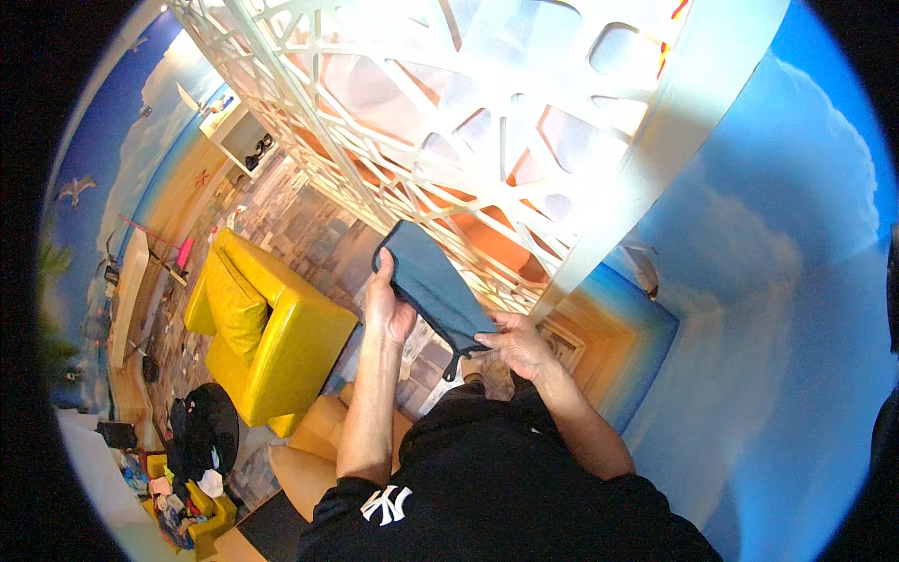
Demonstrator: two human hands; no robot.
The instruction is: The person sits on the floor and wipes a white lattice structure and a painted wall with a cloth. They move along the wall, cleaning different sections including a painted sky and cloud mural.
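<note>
A folded blue-grey cloth (pixel 439 281) with dark edging and a small hanging loop is held out between my two hands. My left hand (pixel 388 302) grips its left edge, the thumb lying on top. At the lower right corner, near the loop, the fingers of my right hand (pixel 516 344) pinch the cloth. Beyond the cloth stands a white openwork lattice screen (pixel 502 147), brightly lit, with orange surfaces behind it. Whether the cloth touches the screen, I cannot tell.
A yellow armchair (pixel 309 337) with a cushion (pixel 235 309) stands to the left. Lower left are a round black table (pixel 211 428), a tan seat (pixel 302 467) and another yellow chair (pixel 214 527) piled with items. A blue painted wall (pixel 737 351) rises on the right.
</note>
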